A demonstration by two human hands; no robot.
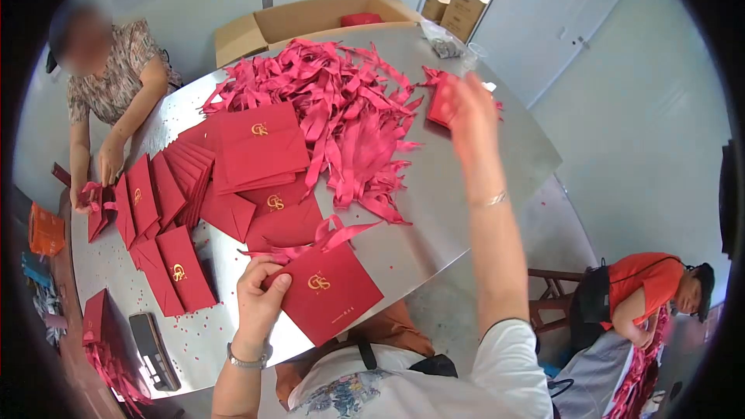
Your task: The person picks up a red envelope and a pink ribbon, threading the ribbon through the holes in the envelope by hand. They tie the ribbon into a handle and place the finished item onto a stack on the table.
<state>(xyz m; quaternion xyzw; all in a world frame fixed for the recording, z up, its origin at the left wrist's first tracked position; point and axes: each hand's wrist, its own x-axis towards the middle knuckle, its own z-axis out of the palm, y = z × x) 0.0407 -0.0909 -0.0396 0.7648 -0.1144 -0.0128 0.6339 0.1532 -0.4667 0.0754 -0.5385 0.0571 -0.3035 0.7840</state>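
My left hand (pixel 262 295) is closed on the edge of a red paper gift bag (pixel 335 292), its thumb over the front. The bag has a gold logo, and a pink-red ribbon (pixel 334 234) is at its top edge. My right hand (pixel 470 109) is raised over the far right of the table, beside a small group of red bags (pixel 439 105) with ribbons. Its fingers are blurred, and whether they touch those bags cannot be made out. A big heap of loose pink-red ribbons (pixel 334 109) lies in mid-table.
Several flat red bags (pixel 260 143) are stacked left of the ribbons on the metal table (pixel 512 155). A phone (pixel 154 351) lies near the left edge. A co-worker (pixel 116 77) handles a bag at left; another person (pixel 640 295) sits at right. A cardboard box (pixel 310 19) stands behind.
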